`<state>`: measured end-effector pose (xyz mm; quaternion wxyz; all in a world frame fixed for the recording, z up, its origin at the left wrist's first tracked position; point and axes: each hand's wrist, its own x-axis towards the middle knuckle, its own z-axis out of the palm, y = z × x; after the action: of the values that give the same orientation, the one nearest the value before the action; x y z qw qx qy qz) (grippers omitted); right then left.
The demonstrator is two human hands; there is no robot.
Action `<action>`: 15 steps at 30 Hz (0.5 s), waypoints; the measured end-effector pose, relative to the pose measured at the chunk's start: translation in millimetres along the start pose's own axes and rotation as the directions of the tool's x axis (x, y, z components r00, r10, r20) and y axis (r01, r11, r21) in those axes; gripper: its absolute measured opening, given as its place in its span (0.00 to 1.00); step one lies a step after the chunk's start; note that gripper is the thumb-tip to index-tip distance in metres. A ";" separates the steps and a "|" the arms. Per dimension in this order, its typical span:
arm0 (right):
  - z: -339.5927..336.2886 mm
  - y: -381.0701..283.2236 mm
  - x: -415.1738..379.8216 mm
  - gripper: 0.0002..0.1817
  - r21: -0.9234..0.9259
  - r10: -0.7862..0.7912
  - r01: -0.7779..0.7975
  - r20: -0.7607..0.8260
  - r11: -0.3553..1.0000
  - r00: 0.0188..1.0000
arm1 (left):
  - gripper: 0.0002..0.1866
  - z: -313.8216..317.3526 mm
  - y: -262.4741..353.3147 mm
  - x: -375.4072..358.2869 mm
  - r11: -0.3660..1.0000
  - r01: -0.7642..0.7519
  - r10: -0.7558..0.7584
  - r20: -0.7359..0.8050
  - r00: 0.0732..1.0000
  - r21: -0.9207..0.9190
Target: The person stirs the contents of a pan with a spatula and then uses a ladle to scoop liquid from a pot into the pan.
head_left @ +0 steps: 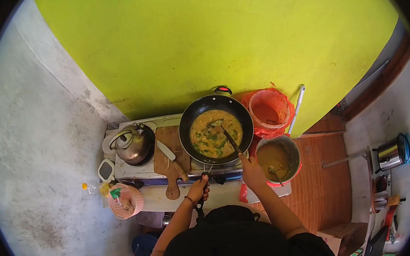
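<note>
A black wok (183, 135) sits on the stove, holding yellow-orange liquid with green leafy pieces (212, 137). My left hand (198, 189) is closed around the wok's long handle at the near side. With my right hand (252, 172) I grip the dark handle of a spatula (230, 140), whose head rests in the liquid near the middle of the wok. Just right of the wok and beyond my right hand stands a pot of brown liquid (272, 157) with a ladle (273, 172) in it.
Left of the wok, a knife (166, 151) lies on a wooden cutting board (162, 165), beside a metal kettle (135, 144). A red-lined tub (269, 109) stands behind the pot. A pink basket (125, 202) is at the lower left. A yellow-green wall (212, 42) rises behind the stove.
</note>
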<state>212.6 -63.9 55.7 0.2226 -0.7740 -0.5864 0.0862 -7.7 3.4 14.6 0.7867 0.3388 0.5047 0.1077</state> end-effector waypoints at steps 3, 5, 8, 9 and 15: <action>3.9 -0.9 -3.0 0.25 -0.023 0.040 -0.039 0.062 0.999 0.997 | 0.24 -0.9 -4.0 3.8 1.000 -0.009 0.009 0.000 1.000 0.001; 3.1 -1.3 -0.1 0.25 -0.026 0.048 -0.046 0.098 0.999 0.994 | 0.24 -1.3 -4.7 5.1 1.000 -0.010 0.010 -0.005 1.000 0.002; 1.4 -2.8 5.8 0.25 -0.061 0.071 -0.064 0.125 0.996 0.990 | 0.24 -1.8 -4.9 5.2 1.000 -0.011 0.011 0.002 1.000 0.003; -1.8 -5.4 7.2 0.23 -0.077 0.071 -0.063 0.109 0.995 0.992 | 0.24 -1.4 -4.5 4.5 1.000 -0.008 0.008 -0.002 1.000 0.006; -0.1 -28.5 16.5 0.12 -0.078 -0.094 0.091 -0.038 0.993 0.995 | 0.24 1.3 -0.8 0.3 1.000 0.007 -0.007 -0.012 1.000 0.003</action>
<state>192.8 -42.2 70.7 0.2087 -0.7555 -0.6199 0.0371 -6.5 2.4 14.2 0.7836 0.3373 0.5107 0.1062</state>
